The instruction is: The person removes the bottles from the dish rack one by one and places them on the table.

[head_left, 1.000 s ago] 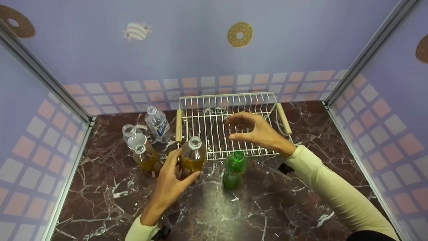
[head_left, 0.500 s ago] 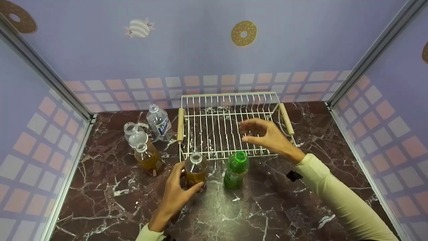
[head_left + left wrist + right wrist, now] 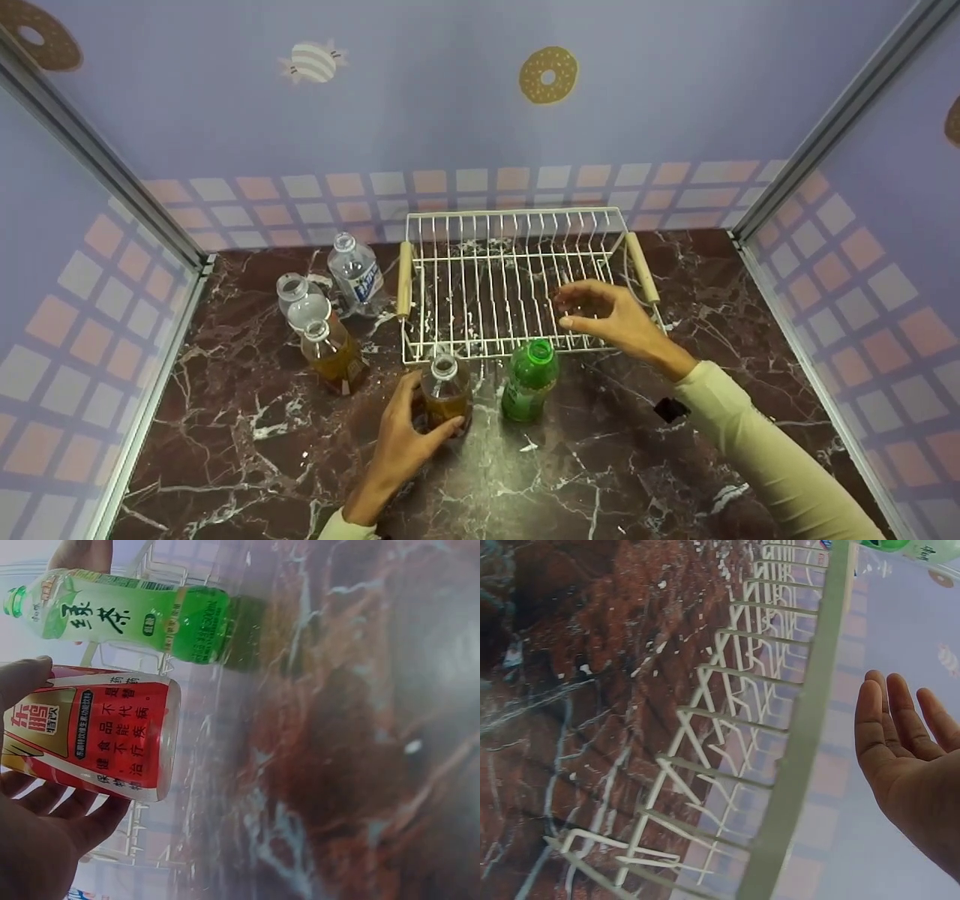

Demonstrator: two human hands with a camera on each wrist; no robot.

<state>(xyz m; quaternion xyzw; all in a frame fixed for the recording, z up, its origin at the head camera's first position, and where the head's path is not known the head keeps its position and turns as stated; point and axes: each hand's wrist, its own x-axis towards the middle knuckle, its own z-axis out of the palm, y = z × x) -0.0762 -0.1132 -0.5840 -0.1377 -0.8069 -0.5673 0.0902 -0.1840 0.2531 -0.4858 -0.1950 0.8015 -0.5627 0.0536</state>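
Note:
My left hand (image 3: 409,431) grips a bottle (image 3: 448,397) with amber contents and no cap. Its red and gold label (image 3: 112,735) faces the left wrist camera, and its base appears raised off the counter. Fingers lie on one side of it and the thumb on the other. Just right of it stands a green tea bottle (image 3: 529,382), upright and touched by neither hand. My right hand (image 3: 619,319) hovers over the front right part of the white wire rack (image 3: 510,259), fingers loosely bent and holding nothing. In the right wrist view, this hand (image 3: 907,742) is beside the rack's rail.
Left of the rack stand a clear bottle with a blue label (image 3: 356,277), another clear bottle (image 3: 302,304) and an amber bottle (image 3: 334,360). The rack has wooden handles (image 3: 405,281). Patterned walls (image 3: 450,112) enclose the dark marbled counter (image 3: 247,450).
The amber bottle in my left hand has come nearer the front and slightly right, away from the rack. My right hand has drifted right and toward me, still empty.

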